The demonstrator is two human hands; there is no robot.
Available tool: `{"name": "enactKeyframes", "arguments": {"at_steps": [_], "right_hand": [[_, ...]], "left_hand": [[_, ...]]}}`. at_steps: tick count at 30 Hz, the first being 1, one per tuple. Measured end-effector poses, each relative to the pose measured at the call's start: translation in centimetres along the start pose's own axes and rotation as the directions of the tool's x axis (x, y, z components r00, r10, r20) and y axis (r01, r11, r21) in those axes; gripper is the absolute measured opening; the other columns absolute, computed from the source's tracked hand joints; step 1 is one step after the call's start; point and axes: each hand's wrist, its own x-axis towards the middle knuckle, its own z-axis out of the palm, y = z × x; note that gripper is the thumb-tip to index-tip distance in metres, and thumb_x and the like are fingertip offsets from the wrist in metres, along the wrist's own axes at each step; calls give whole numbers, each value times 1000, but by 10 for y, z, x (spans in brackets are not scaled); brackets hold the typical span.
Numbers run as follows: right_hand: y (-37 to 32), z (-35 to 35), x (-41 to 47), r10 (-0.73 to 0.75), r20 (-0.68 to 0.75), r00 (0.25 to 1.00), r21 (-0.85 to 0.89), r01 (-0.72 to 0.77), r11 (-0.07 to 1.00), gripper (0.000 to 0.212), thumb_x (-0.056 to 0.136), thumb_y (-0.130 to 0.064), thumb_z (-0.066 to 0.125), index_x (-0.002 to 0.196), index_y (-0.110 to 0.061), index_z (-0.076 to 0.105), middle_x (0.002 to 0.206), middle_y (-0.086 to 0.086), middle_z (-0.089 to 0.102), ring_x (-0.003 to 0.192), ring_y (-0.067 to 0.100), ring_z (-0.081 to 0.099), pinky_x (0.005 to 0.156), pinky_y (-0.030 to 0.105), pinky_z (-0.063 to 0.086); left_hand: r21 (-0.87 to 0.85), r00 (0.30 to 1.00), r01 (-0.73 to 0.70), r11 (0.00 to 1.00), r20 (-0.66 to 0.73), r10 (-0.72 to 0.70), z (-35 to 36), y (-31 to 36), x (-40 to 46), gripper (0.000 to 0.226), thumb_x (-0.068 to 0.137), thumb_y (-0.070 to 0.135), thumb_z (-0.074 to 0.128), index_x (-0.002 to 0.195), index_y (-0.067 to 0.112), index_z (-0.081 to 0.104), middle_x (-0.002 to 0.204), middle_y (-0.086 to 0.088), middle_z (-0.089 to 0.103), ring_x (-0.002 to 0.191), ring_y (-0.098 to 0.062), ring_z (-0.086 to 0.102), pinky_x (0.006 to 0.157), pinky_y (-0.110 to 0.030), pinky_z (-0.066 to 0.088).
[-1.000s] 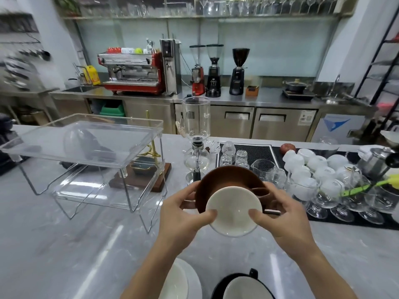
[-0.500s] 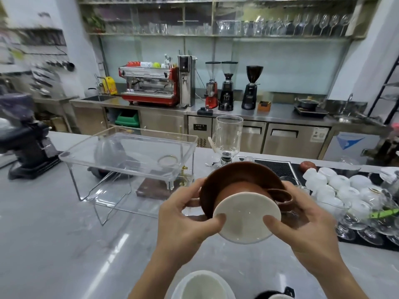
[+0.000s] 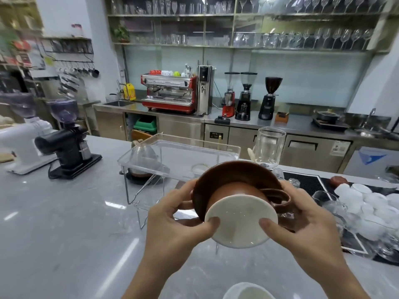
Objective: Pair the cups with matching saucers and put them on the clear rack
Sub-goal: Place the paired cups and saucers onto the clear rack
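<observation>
I hold a brown cup [image 3: 241, 194] with a white inside, tipped so its mouth faces me, seated on a brown saucer [image 3: 226, 173] behind it. My left hand [image 3: 177, 221] grips the saucer's left edge, thumb on the cup's rim. My right hand [image 3: 302, 225] holds the right side by the cup's handle. The pair hangs in the air just in front of the clear rack [image 3: 179, 154], whose top shelf is bare. A white cup [image 3: 248, 292] shows at the bottom edge.
Two grinders [image 3: 69, 137] stand on the grey counter at left. A glass siphon [image 3: 269, 145] rises behind the rack's right end. White cups [image 3: 367, 203] and glasses crowd a black mat at right. A dark kettle [image 3: 143, 160] sits under the rack.
The view swung left and up; the rack now sits closer behind the cup and saucer. Both hands keep the same grip, the pair tilted a little more toward me.
</observation>
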Motion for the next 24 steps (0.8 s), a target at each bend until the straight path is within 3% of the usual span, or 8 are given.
{"name": "enactKeyframes", "arguments": {"at_steps": [2, 6, 9, 12, 15, 18, 21, 24], "right_hand": [[-11, 11, 9, -8, 15, 1000, 12, 8, 1000, 72, 61, -19, 95, 122, -45, 69, 103, 9, 63, 92, 33, 66, 73, 21, 61], [-30, 35, 31, -53, 34, 998, -6, 53, 999, 66, 59, -24, 90, 119, -46, 70, 102, 4, 67, 92, 20, 69, 71, 19, 61], [-38, 47, 50, -51, 62, 997, -63, 55, 996, 65, 66, -16, 91, 116, -50, 69, 100, -1, 67, 97, 17, 67, 71, 21, 62], [-43, 56, 75, -31, 48, 998, -154, 38, 987, 56, 70, -24, 87, 113, -54, 67, 96, -9, 69, 91, 9, 67, 69, 25, 61], [-47, 63, 101, 7, 42, 999, -190, 1, 982, 46, 73, -27, 84, 114, -45, 70, 94, -10, 74, 88, 10, 69, 77, 34, 59], [-44, 67, 129, 87, 55, 995, -156, -77, 985, 29, 76, -19, 83, 100, -35, 75, 89, -7, 78, 83, 8, 74, 73, 34, 64], [-35, 68, 154, 247, 37, 968, -128, -240, 962, 18, 77, -14, 83, 90, -25, 77, 86, 0, 79, 81, 19, 78, 72, 42, 66], [-30, 69, 175, 372, 31, 928, -137, -365, 921, 19, 78, -11, 82, 95, -18, 76, 89, 6, 80, 80, 22, 79, 67, 39, 66]], "left_hand": [[8, 1000, -24, 1000, 9, 24, -13, 4, 8, 66, 55, 17, 90, 105, 57, 74, 93, 8, 76, 91, -13, 71, 63, -27, 65], [11, 998, -62, 998, -10, 62, -38, 12, 29, 59, 51, 35, 88, 102, 61, 73, 93, 11, 77, 91, -11, 72, 64, -24, 64], [27, 996, -88, 996, -4, 88, -52, 18, 49, 57, 53, 41, 86, 101, 67, 70, 91, 17, 79, 90, -6, 73, 66, -16, 60], [0, 998, -57, 998, 23, 57, -62, 22, 73, 57, 54, 40, 87, 102, 65, 70, 92, 16, 80, 91, -6, 75, 69, -21, 63], [-53, 998, 51, 997, 46, -48, -66, 19, 101, 59, 60, 22, 93, 105, 54, 74, 91, 10, 81, 88, -10, 77, 66, -28, 65], [-80, 980, 187, 979, 80, -181, -62, 12, 129, 56, 69, 3, 90, 113, 36, 76, 89, 2, 82, 82, -13, 79, 62, -29, 64], [-101, 948, 310, 945, 113, -299, -56, 7, 155, 51, 73, 1, 86, 113, 30, 74, 85, 0, 83, 76, -11, 79, 56, -29, 63], [-87, 907, 417, 904, 93, -410, -50, 0, 177, 45, 72, 6, 88, 112, 24, 75, 86, -3, 83, 80, -22, 79, 54, -34, 63]]}}
